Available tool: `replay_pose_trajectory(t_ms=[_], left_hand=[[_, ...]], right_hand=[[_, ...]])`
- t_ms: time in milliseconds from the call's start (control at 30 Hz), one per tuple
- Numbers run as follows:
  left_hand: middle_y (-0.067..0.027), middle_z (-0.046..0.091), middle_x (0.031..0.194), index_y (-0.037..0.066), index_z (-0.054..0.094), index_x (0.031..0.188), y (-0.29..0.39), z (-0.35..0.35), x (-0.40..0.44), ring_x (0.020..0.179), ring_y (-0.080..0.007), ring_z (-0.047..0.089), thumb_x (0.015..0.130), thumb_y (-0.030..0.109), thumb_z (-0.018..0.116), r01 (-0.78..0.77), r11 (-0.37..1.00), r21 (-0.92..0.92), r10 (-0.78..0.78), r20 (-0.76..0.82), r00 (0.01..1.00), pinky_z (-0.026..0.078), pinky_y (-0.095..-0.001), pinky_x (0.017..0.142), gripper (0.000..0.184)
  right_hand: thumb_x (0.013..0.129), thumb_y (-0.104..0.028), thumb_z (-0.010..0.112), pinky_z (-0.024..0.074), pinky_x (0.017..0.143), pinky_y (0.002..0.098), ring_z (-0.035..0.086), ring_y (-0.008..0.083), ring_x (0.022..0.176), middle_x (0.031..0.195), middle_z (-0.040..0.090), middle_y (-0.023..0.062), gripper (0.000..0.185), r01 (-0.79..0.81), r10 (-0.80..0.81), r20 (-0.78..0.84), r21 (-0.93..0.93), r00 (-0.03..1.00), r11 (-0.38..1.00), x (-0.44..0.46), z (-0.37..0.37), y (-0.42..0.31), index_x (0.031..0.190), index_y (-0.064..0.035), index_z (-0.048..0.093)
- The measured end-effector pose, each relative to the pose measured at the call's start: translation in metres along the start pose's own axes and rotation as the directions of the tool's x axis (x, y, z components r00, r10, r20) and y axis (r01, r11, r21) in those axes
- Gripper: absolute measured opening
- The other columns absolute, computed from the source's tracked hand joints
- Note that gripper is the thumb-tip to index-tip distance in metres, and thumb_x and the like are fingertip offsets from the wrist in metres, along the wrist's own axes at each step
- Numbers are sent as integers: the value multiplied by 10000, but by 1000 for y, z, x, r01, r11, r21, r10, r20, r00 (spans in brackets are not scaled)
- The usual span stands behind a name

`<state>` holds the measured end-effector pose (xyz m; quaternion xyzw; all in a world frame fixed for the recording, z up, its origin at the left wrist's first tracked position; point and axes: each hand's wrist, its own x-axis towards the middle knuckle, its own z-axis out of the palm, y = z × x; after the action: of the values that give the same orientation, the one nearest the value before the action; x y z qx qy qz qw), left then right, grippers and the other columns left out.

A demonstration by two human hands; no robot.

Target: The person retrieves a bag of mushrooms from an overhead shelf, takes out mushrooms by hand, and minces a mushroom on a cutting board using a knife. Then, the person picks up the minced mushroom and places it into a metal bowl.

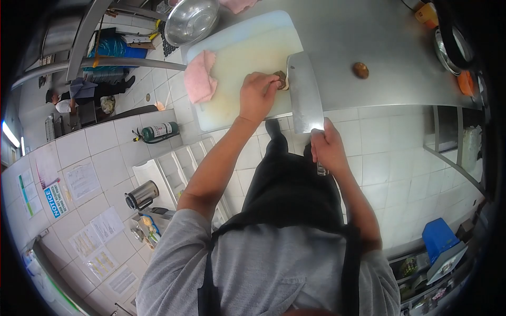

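Note:
My left hand (258,96) pinches a small brown piece (281,80), possibly a mushroom, on the white cutting board (245,52). Closed round the handle of a wide cleaver (305,92) is my right hand (328,146). The cleaver's broad blade lies along the board's right edge, right beside the brown piece, and hides part of the board. A folded pink cloth (200,78) rests on the board's left side. Apart from the board, a round brown item (361,70) sits on the steel table (390,47).
A metal colander (192,22) stands at the board's upper left. At the far right are a metal bowl (447,55) and an orange object (466,82). Another person (66,105) is at the far left. A fire extinguisher (158,131) and a steel jug (142,195) are at lower left.

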<state>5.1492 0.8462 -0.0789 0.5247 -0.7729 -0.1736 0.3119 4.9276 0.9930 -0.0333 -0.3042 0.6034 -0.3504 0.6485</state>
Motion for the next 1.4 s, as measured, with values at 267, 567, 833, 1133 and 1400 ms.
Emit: replay_pose_trajectory(t_ms=[267,567,833,1133,1400], left_hand=[[-96,794,1022,116,846,1051,-6,-6,2,966,-310,711,902,109,831,21,999,-49,-18,57,998,582,-406,791,150],[-84,800,1023,115,856,1042,-9,-7,5,982,-301,709,899,128,835,21,999,-40,-18,89,996,582,-412,790,145],[-77,804,990,129,869,1042,-7,-6,3,960,-279,720,898,136,855,13,999,32,-15,54,998,589,-406,825,144],[-86,799,961,122,866,1018,-13,-3,3,891,-272,724,887,115,859,29,999,-20,-28,46,999,585,-389,776,131],[-89,796,945,114,868,1026,-18,-2,3,895,-254,728,898,126,858,88,990,-111,-81,64,995,578,-370,753,129]], right_hand=[[1066,-111,519,472,453,344,535,141,479,659,549,49,195,-75,71,82,54,994,996,6,1,8,1211,14,553],[1043,-147,539,507,474,385,598,191,479,677,607,112,249,-49,55,47,-121,997,991,22,8,1,1212,37,535],[1035,-152,538,513,481,405,607,212,464,682,609,127,275,-71,80,76,-119,994,990,11,2,-5,1212,58,542],[1059,-134,521,498,469,344,557,154,499,700,555,56,174,-77,87,77,-118,993,990,30,11,-10,1163,5,516],[1054,-135,529,496,466,361,561,166,494,678,550,61,170,-71,81,162,-63,983,995,41,8,2,1125,16,495]])
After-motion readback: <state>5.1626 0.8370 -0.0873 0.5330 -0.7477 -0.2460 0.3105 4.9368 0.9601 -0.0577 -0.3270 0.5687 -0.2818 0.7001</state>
